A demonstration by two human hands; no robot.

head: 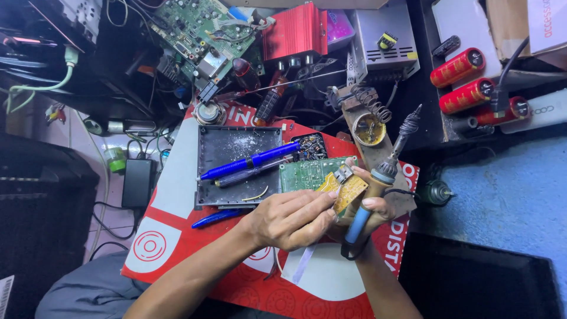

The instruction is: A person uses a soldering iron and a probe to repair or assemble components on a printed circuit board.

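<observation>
My left hand reaches in from the lower left and pinches a small yellowish-brown circuit board that has a metal part on its top edge. My right hand, partly hidden behind the left, grips a soldering iron by its blue and tan handle. The iron's dark tip points up and to the right, away from the board. A green circuit board lies just above my left hand, next to a dark grey plastic tray.
A blue screwdriver and a darker tool lie across the tray; another blue tool lies below it. All rest on a red and white sign panel. Behind are an iron stand with coil, a round tin, red capacitors and a red finned case.
</observation>
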